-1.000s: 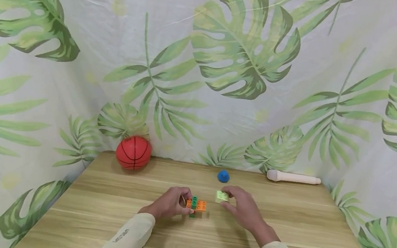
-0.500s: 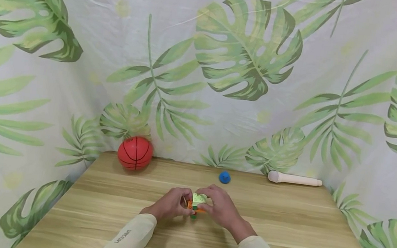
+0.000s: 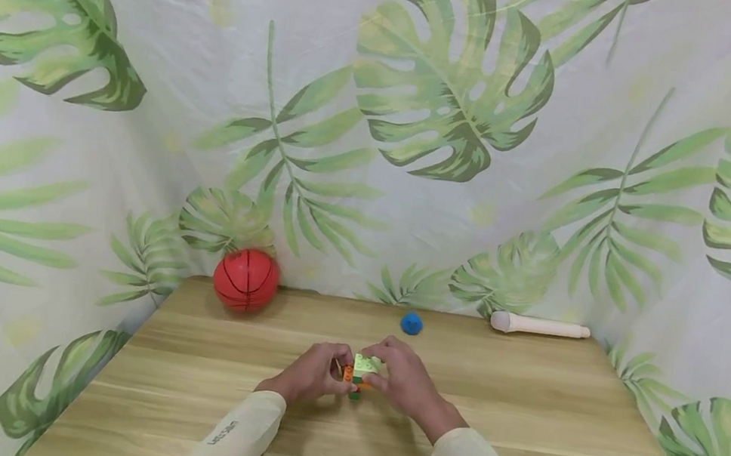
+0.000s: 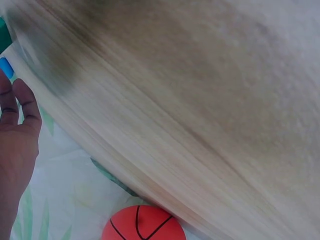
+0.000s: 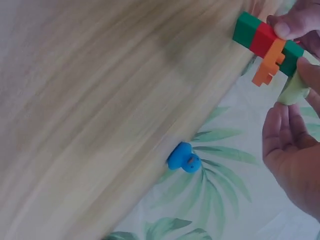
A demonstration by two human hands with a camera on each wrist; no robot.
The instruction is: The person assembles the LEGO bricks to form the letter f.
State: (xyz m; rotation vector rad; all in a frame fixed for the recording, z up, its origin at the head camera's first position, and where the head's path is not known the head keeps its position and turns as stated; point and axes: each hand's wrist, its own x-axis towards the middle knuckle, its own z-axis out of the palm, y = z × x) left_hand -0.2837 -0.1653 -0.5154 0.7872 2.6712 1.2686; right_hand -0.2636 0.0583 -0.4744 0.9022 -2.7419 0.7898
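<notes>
Near the middle of the table, my left hand (image 3: 318, 371) grips a stack of toy building bricks from its left side. In the right wrist view the stack shows a green brick (image 5: 246, 30), a red brick (image 5: 263, 40), an orange brick (image 5: 270, 62) set crosswise and another green brick (image 5: 291, 57). My right hand (image 3: 407, 382) pinches a pale green brick (image 3: 365, 366) at the stack's top, touching the upper green brick. The left wrist view catches only part of the left hand (image 4: 20, 145) and a corner of a green brick (image 4: 4, 36).
A red toy basketball (image 3: 246, 280) sits at the table's back left. Behind the hands is a blue rubber duck (image 3: 411, 323). A pale toy microphone (image 3: 540, 325) lies at the back right of the wooden table (image 3: 522, 399). A leaf-print cloth (image 3: 314, 199) hangs behind.
My right hand has moved left, bringing the pale green brick from beside the stack onto its top. The left hand has stayed in place, holding the stack.
</notes>
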